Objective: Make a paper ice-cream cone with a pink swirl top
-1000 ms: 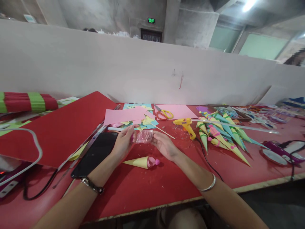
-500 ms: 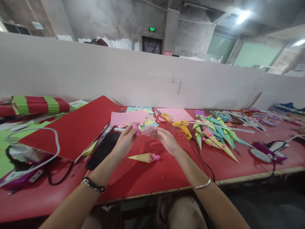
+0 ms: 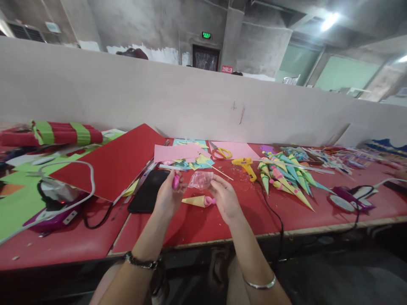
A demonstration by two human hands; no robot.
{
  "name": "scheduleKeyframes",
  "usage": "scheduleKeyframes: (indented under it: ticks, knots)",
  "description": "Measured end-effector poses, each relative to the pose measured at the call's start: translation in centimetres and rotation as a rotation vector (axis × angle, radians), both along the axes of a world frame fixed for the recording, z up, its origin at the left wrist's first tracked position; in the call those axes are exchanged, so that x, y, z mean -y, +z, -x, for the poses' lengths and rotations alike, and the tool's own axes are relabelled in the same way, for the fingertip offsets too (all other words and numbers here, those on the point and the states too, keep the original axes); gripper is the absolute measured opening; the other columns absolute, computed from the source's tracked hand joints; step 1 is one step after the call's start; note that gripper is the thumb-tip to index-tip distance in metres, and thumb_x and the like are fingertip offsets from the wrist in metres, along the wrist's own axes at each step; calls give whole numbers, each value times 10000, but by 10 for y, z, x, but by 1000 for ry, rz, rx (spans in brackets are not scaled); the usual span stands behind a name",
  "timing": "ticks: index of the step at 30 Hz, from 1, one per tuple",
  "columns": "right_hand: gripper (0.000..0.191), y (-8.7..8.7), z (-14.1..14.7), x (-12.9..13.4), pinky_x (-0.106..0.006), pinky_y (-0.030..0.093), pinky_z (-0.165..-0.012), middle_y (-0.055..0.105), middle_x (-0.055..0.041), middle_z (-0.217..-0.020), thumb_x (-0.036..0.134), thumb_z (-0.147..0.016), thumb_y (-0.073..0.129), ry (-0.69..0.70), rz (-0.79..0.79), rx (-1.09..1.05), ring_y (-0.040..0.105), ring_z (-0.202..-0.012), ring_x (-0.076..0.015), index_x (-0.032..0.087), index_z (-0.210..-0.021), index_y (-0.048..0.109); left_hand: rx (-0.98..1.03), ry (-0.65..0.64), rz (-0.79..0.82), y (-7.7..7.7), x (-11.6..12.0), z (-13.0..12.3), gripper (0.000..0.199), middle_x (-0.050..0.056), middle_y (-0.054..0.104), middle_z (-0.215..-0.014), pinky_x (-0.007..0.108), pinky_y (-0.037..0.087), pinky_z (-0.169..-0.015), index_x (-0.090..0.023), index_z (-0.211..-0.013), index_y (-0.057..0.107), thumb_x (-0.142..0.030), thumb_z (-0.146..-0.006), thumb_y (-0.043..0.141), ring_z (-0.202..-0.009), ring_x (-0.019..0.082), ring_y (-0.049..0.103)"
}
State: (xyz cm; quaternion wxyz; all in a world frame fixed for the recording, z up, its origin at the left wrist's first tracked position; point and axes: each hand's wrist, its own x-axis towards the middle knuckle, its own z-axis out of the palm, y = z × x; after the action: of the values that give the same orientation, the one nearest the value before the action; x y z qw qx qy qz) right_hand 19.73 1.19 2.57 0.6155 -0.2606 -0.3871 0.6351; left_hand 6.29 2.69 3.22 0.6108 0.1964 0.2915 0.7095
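Observation:
My left hand [image 3: 169, 194] is closed on a small bright pink lump [image 3: 176, 181], which looks soft, like modelling clay. My right hand [image 3: 224, 195] pinches a crumpled clear plastic bag [image 3: 200, 180] by its right end. The two hands are apart, with the bag between them. Just below the bag a pale yellow paper cone [image 3: 194, 201] lies on the red tabletop, its point to the left. Pink material and a small pink ball [image 3: 213, 201] sit at its wide end, near my right palm.
A yellow hot glue gun [image 3: 246, 167] with a black cord lies to the right, beside a pile of decorated paper cones [image 3: 291, 176]. Scissors [image 3: 220, 151] rest on pink paper behind. At left are a black phone [image 3: 148, 192], a red board [image 3: 110, 163] and a purple power strip [image 3: 57, 216].
Both hands have come lower and nearer to me. My right hand has drawn the plastic bag away from my left hand, which keeps the pink lump. The camera view has shifted slightly.

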Motion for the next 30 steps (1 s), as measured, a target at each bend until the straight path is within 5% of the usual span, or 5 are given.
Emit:
scheduleKeyframes:
  ticks: [6,14,20,23,30]
  knots:
    - [199,-10,8,-5,-328,439,-848,694,-28,-881,231,-670,544,-87,-21,95,615,-883,-187,193,-806,685,-30,65,82,-9,-4,5,89,-47,546,-567,149,417,-427,-157,-714,535,-74,-737,510,-413,46,484]
    - [314,-15,4,-5,-317,419,-882,674,-33,-979,212,-742,429,-124,-143,394,595,-959,-187,191,-948,664,-133,43,10,-4,2,-1,136,-92,359,-420,111,236,-313,-168,-602,465,-49,-660,497,-334,34,340]
    - [291,-13,1,-8,-306,439,-836,687,-15,-912,226,-727,461,-181,-73,400,606,-894,-188,188,-930,667,-175,29,-95,0,-5,-8,110,-85,463,-526,118,407,-493,-182,-707,536,-125,-651,612,-444,31,435]
    - [261,-13,0,-9,-295,436,-831,682,-14,-930,235,-718,487,-195,-51,360,598,-903,-186,186,-897,671,-223,-18,-124,-1,-5,-8,317,-52,555,-629,106,413,-534,-174,-889,595,-61,-601,663,-531,40,500]
    - [207,-24,-2,-3,-283,454,-734,675,-11,-786,250,-713,520,-131,15,336,598,-794,-185,197,-838,675,-264,13,-164,-8,-2,-1,125,-29,536,-577,143,342,-387,-168,-742,569,-291,-758,573,-398,45,393]
